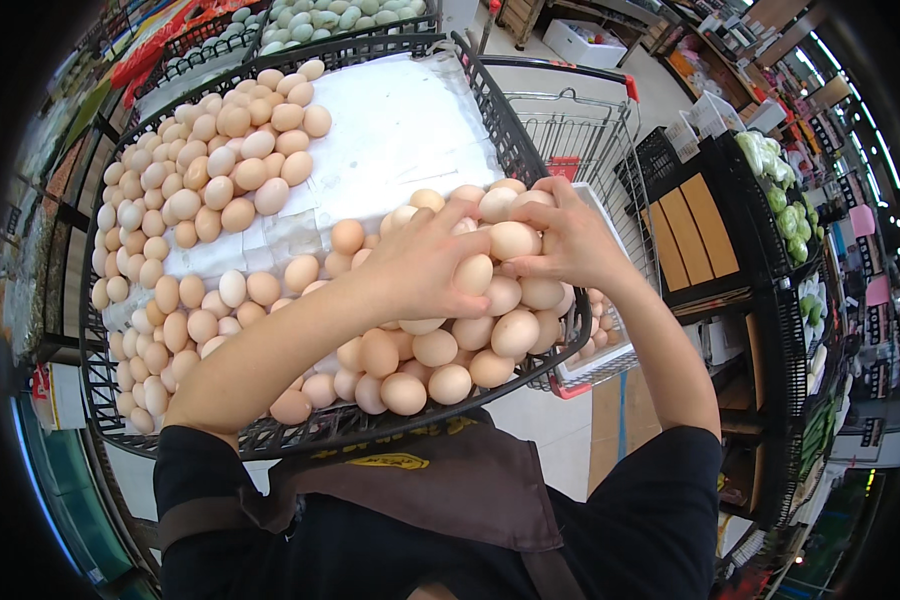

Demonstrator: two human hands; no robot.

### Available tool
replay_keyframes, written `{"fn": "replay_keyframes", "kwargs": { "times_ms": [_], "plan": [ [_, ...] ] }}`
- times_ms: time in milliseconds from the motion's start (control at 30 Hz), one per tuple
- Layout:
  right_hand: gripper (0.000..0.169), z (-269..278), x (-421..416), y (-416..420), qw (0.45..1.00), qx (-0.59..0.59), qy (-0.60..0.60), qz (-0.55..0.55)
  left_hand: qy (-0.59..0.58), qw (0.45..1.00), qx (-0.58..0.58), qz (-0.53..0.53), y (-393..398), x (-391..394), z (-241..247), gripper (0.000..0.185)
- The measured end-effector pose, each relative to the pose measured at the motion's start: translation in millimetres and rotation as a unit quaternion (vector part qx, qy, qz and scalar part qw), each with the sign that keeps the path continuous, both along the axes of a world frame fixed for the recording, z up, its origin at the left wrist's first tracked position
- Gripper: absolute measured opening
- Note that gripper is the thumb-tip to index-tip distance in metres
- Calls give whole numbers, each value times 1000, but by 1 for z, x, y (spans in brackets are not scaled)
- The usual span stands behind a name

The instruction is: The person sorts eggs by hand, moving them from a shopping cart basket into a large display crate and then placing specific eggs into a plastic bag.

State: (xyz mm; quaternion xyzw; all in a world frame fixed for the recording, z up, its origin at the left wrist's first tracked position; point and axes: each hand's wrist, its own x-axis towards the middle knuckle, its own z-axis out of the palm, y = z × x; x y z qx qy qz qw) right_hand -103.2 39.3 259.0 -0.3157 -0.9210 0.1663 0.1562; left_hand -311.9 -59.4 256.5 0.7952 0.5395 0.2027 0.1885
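Note:
Brown eggs [433, 348] are heaped in the front right corner of a black plastic crate [521, 142]. My left hand [435, 251] lies over this heap, with its fingers and thumb around a brown egg [473, 274]. Just to its right, my right hand [570, 236] has its fingers and thumb about another brown egg [515, 241]. The two hands nearly meet, and both eggs sit at the top of the pile. Parts of the eggs under my palms are hidden.
More brown eggs [221, 161] fill the crate's left side, around a white liner [397, 112]. Behind stands a crate of pale green eggs [322, 19]. At right, a shopping cart [570, 120] carries a white foam box [619, 341] with eggs. Vegetable shelves [787, 300] stand farther right.

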Motion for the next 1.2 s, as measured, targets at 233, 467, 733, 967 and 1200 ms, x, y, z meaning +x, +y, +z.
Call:
{"fn": "replay_keyframes", "kwargs": {
  "times_ms": [233, 467, 733, 967, 1200],
  "plan": [
    [56, -10, -3, 0, 999, -30, 18, 9, 11, 999, 13, -27, -1, -5, -12, 48],
    [61, -13, -2, 12, 996, -78, -18, 37, 9, 998, 50, -39, -6, -8, -17, 53],
    [61, -9, 13, 26, 990, -115, -18, 79, -114, 990, 46, -64, -2, -11, -18, 67],
    [65, 11, 33, 16, 988, -150, 12, 24, -107, 991, 42, -74, 1, -17, -19, 73],
    [50, 13, 33, 12, 993, -112, 25, 27, -17, 994, 66, -87, 1, -23, -20, 86]
  ]
}}
